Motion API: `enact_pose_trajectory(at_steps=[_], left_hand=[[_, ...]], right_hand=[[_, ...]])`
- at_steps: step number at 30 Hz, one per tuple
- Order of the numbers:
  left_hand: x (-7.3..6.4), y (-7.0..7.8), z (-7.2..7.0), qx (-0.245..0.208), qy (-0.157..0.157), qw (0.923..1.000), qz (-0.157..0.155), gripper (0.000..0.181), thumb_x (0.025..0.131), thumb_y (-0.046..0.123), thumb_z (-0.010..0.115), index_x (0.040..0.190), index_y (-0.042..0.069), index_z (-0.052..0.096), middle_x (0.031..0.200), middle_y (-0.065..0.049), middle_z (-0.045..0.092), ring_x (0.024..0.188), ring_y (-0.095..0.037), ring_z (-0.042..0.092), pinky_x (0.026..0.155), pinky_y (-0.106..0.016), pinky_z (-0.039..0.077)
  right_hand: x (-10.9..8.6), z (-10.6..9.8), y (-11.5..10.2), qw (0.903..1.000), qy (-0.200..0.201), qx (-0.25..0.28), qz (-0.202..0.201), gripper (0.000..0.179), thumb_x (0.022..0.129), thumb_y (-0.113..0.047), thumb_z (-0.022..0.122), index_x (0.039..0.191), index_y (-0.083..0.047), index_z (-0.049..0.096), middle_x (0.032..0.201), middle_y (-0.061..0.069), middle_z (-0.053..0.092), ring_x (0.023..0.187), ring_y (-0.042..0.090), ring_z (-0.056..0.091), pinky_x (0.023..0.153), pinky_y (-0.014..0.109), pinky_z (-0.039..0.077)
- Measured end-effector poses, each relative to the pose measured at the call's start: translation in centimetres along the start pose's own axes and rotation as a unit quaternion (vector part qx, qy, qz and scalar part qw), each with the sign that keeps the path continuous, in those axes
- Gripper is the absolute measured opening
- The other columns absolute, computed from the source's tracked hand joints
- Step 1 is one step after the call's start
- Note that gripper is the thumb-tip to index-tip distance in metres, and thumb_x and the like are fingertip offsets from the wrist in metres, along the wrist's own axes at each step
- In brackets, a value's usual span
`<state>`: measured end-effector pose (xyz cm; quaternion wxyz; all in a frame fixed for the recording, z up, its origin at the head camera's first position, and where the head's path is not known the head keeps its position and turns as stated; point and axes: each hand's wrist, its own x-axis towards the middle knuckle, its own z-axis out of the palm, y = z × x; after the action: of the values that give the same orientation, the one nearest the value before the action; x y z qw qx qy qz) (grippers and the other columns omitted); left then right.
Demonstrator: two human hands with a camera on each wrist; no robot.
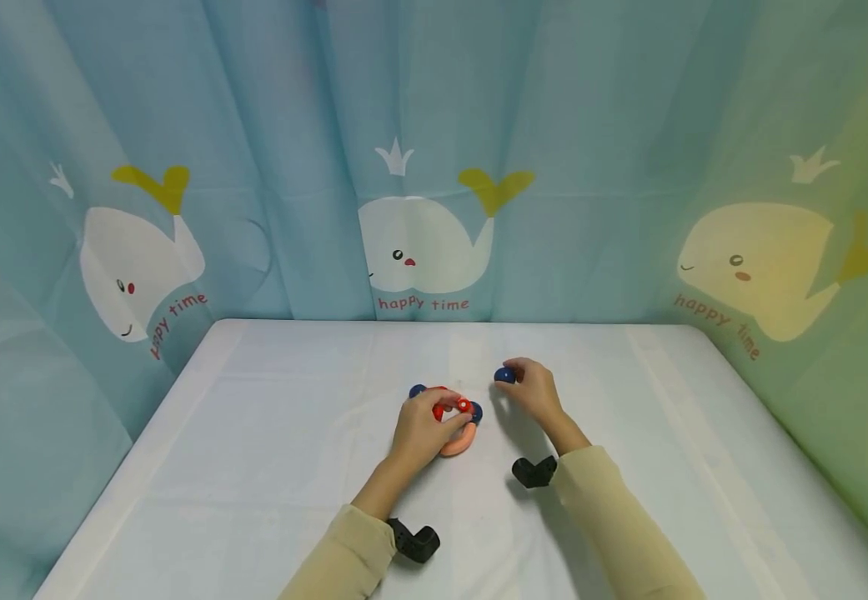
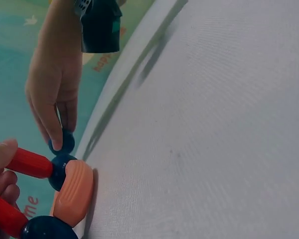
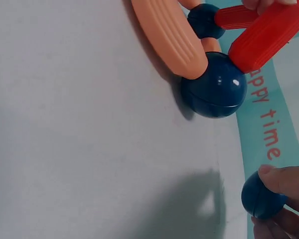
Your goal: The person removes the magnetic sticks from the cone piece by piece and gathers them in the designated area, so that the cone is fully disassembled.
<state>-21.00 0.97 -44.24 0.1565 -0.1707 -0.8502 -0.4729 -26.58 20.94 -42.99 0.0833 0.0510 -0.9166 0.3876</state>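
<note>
Fingers of right hand (image 1: 534, 393) pinching blue ball (image 1: 504, 376), left hand (image 1: 422, 429) gripping red rods (image 1: 450, 407).

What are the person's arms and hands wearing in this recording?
Both hands, the left hand and the right hand, are bare, with no gloves or rings visible. Each forearm is covered by a plain beige long sleeve reaching the wrist. A small black angled camera mount sits at the left wrist, and another at the right.

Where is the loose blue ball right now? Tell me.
In the head view the loose blue ball sits on the white table right of centre, pinched by the right hand, just right of the red-and-orange stick structure.
</note>
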Motion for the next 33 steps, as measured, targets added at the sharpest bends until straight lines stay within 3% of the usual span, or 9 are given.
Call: enact_pose_trajectory(at_steps=[9, 14, 17, 23, 26, 33], left_hand=[[-0.8, -0.4, -0.1, -0.015, 0.018, 0.9995, -0.020, 0.032, 0.072, 0.026, 0.079, 0.098, 0.011, 0.069, 0.088, 0.004, 0.066, 0.082, -0.012, 0.059, 0.069, -0.027, 0.047], [-1.7, -0.7, -0.5, -0.031, 0.011, 0.9984, -0.046, 0.060, 0.072, 0.028, 0.079, 0.122, 0.005, 0.055, 0.104, -0.003, 0.061, 0.095, -0.020, 0.057, 0.079, -0.035, 0.047], [-2.3, -0.9, -0.8, -0.037, 0.015, 0.9981, -0.047, 0.068, 0.073, 0.030, 0.079, 0.129, 0.005, 0.049, 0.108, -0.006, 0.058, 0.097, -0.021, 0.056, 0.079, -0.036, 0.048], [-3.3, -2.0, -0.9, -0.033, 0.046, 0.9981, -0.023, 0.059, 0.071, 0.026, 0.080, 0.119, 0.003, 0.055, 0.105, -0.004, 0.058, 0.093, -0.022, 0.055, 0.077, -0.035, 0.046], [-3.7, -2.6, -1.0, -0.044, 0.045, 0.9979, -0.018, 0.056, 0.069, 0.024, 0.082, 0.115, 0.004, 0.058, 0.104, -0.004, 0.058, 0.090, -0.023, 0.055, 0.078, -0.036, 0.045], [-4.4, -3.7, -1.1, -0.009, 0.029, 0.9980, 0.055, 0.053, 0.067, 0.020, 0.083, 0.112, 0.003, 0.059, 0.096, -0.008, 0.056, 0.077, -0.020, 0.050, 0.069, -0.030, 0.043]], right_hand=[[0.8, 0.3, 0.3, 0.9996, -0.012, -0.011, 0.024, 0.040, 0.079, -0.008, 0.070, 0.111, 0.011, 0.057, 0.104, 0.026, 0.059, 0.096, 0.035, 0.055, 0.084, 0.045, 0.044], [1.0, 0.6, 0.8, 0.9980, -0.034, -0.015, 0.050, 0.042, 0.080, -0.007, 0.069, 0.114, 0.011, 0.055, 0.110, 0.027, 0.057, 0.102, 0.036, 0.053, 0.088, 0.046, 0.043], [1.1, 0.7, 0.9, 0.9981, -0.037, -0.018, 0.046, 0.044, 0.080, -0.007, 0.068, 0.117, 0.011, 0.053, 0.112, 0.027, 0.056, 0.104, 0.037, 0.053, 0.089, 0.046, 0.043], [1.2, 0.4, 0.9, 0.9984, -0.036, -0.026, 0.035, 0.048, 0.079, -0.009, 0.069, 0.119, 0.010, 0.052, 0.111, 0.028, 0.056, 0.103, 0.038, 0.053, 0.088, 0.047, 0.043], [1.2, 0.3, 0.9, 0.9979, -0.043, -0.025, 0.040, 0.049, 0.079, -0.010, 0.070, 0.120, 0.010, 0.052, 0.110, 0.028, 0.056, 0.103, 0.038, 0.053, 0.088, 0.047, 0.043], [1.2, 0.4, 1.2, 0.9973, -0.052, -0.025, 0.044, 0.051, 0.077, -0.011, 0.073, 0.120, 0.009, 0.052, 0.110, 0.027, 0.057, 0.102, 0.038, 0.054, 0.087, 0.046, 0.043]])
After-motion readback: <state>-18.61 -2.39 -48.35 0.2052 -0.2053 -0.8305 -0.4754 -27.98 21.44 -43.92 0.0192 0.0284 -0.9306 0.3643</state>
